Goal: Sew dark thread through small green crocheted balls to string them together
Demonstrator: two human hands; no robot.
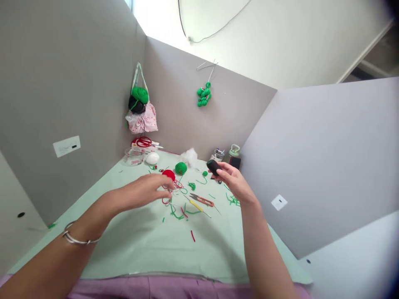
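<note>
My right hand (233, 179) is raised above the table's right side, fingers closed on a small black rounded device (213, 167) whose kind I cannot make out. My left hand (152, 189) hovers over the table with thumb and fingers apart and holds nothing. Just beyond its fingertips lies a red yarn ball (168, 175); loose red strands (177, 184) trail beside it. Between the hands, thread snips (202, 200) with orange handles lie near a yellow-handled crochet hook (196, 205). A green yarn ball (181, 168) and a small green crocheted piece (192, 186) sit farther back.
Green scraps (233, 200) and a short red strand (193, 236) lie on the pale green cloth (140, 249). At the back stand a clear tub (134, 157), a white yarn ball (152, 158), white stuffing (190, 157) and a pen cup (219, 154). Grey partitions (199, 124) enclose the table.
</note>
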